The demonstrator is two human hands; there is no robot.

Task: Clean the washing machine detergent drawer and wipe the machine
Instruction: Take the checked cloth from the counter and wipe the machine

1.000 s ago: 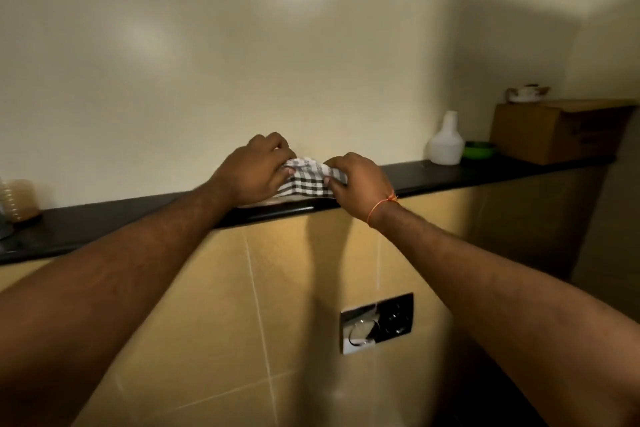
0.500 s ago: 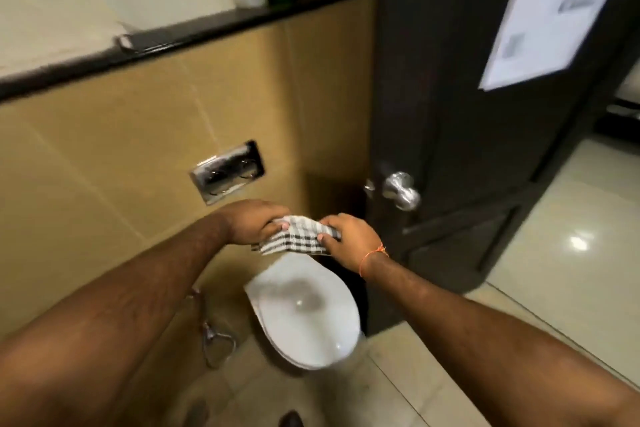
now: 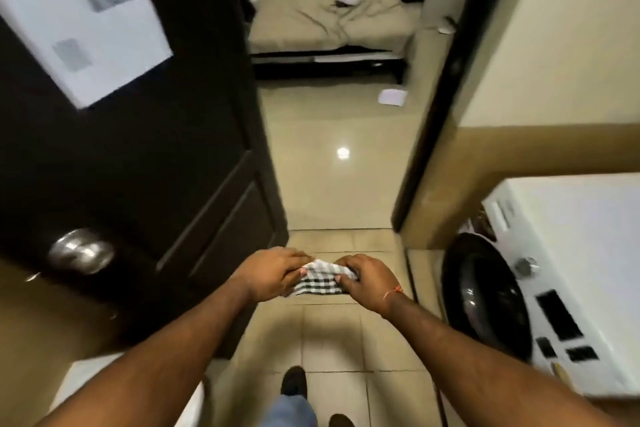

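A black-and-white checked cloth (image 3: 318, 279) is stretched between my two hands in front of me, above the tiled floor. My left hand (image 3: 273, 272) grips its left end and my right hand (image 3: 369, 279) grips its right end. A white front-loading washing machine (image 3: 581, 253) stands at the right, with a dark round door (image 3: 481, 298) and a control panel facing left. Both hands are well to the left of the machine and apart from it. The detergent drawer cannot be made out.
A dark wooden door (image 3: 145, 156) with a metal knob (image 3: 81, 251) and a white paper sheet stands open at the left. Straight ahead the doorway opens onto a glossy floor (image 3: 339, 166) and a bed (image 3: 329, 21). My shoes show at the bottom.
I lifted the cloth off the black ledge and turned right, past the toilet and door, to face the doorway with the washing machine at my right. Both hands kept hold of the cloth.
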